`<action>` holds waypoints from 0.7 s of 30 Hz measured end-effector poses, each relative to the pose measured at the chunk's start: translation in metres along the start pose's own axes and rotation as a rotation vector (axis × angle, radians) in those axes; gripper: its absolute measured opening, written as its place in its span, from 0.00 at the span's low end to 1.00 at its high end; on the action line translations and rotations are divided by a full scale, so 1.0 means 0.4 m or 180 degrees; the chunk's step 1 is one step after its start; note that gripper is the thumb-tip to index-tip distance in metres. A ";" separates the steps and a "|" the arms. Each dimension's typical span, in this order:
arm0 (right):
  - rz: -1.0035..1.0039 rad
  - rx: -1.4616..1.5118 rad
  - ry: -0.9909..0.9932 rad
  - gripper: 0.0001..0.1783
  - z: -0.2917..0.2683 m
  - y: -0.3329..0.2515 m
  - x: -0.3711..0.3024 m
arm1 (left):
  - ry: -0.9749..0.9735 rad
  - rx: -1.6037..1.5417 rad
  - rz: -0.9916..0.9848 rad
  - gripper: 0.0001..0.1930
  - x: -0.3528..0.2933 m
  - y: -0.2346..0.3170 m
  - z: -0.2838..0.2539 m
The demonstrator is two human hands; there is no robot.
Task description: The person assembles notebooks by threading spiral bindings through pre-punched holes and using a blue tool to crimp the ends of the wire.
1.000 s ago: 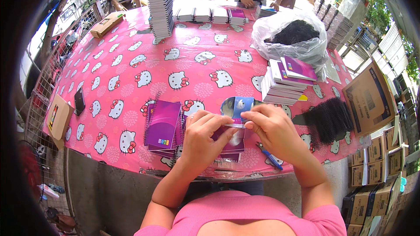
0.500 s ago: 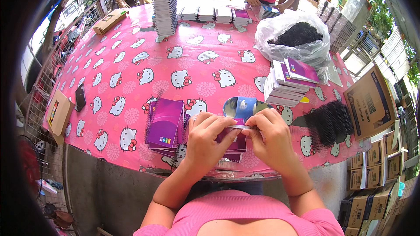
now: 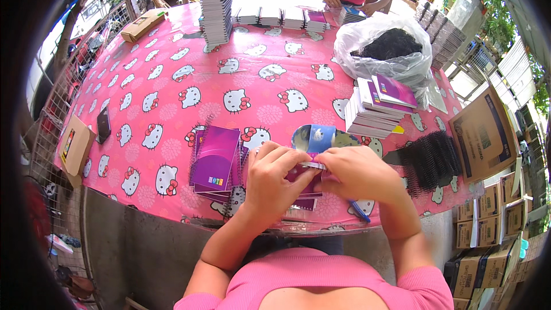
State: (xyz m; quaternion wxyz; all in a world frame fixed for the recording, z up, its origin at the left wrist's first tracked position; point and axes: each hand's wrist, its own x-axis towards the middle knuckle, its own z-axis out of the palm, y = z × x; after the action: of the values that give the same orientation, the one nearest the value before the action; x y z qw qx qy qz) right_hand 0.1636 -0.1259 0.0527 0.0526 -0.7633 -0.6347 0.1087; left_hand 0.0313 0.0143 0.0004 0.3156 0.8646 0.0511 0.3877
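Just in front of the person, which I take as the centre of the clock, the purple pad [image 3: 314, 165] is raised edge-on above the table [image 3: 270, 89], its narrow white edge showing between the two hands. The left hand [image 3: 270, 181] pinches it firmly between thumb and fingers; the right hand [image 3: 361, 178] has its fingers drawn together at the same edge, but their tips are partly hidden, so I cannot tell what they hold. At nine o'clock lies a small pile of purple notebooks [image 3: 215, 158] with dark coils along their sides; these look finished, in my judgement. The pad in hand seems not complete, because no coil can be seen on it. Between one and two o'clock, the stack of pads [image 3: 373, 112] shows white page edges and no coil that I can notice, so I judge these are left to be done. Plenty of black coils [image 3: 430, 161] lie loose at three o'clock. Between four and five o'clock a blue-handled tool [image 3: 360, 211] rests on the table, touched by neither hand. Farther, at eleven o'clock, stands a tall stack of notebooks [image 3: 216, 14]; whether all are bound, I cannot say.
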 end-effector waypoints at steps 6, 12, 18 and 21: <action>0.0149 0.0084 0.0355 0.18 -0.040 -0.027 0.007 | -0.0023 -0.0049 -0.0240 0.18 0.011 0.004 -0.002; -0.0016 0.0257 0.0611 0.22 -0.040 -0.078 -0.006 | -0.0090 -0.0231 -0.0229 0.21 -0.002 -0.011 -0.015; 0.0133 0.0065 0.0190 0.31 -0.022 -0.039 0.054 | 0.0593 -0.0561 -0.0308 0.25 -0.013 -0.033 -0.016; 0.0082 -0.0052 0.0493 0.32 -0.022 -0.065 0.065 | 0.0626 -0.1358 -0.0976 0.25 -0.067 -0.080 -0.003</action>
State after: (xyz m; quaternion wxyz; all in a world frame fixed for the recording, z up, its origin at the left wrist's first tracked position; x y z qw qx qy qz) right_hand 0.1452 -0.0951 0.0644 0.0939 -0.7779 -0.6197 0.0449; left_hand 0.0167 0.0315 -0.0345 0.5390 0.7190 0.1290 0.4194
